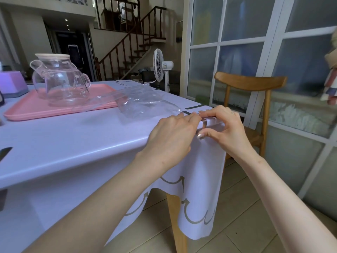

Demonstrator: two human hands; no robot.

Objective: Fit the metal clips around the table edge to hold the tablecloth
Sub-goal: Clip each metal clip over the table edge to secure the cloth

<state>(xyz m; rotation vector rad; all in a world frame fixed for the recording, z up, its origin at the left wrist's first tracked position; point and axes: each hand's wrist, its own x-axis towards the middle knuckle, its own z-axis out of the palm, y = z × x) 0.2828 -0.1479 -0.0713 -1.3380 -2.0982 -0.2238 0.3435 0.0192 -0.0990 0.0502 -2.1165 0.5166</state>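
Right hand (226, 128) pinching bent silver clip (204, 124) on lilac tablecloth (73, 143) edge, left hand (171, 136) pressing its top

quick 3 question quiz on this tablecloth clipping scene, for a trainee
1. True or false: the glass teapot stands on the pink tray.
2. The left hand and right hand meet at: A the pink tray, B the corner of the tablecloth nearest the wooden chair, C the fan.
3. Fill in: the right thumb presses beneath a metal ____ at the table edge.

Key: 1 true; 2 B; 3 clip.
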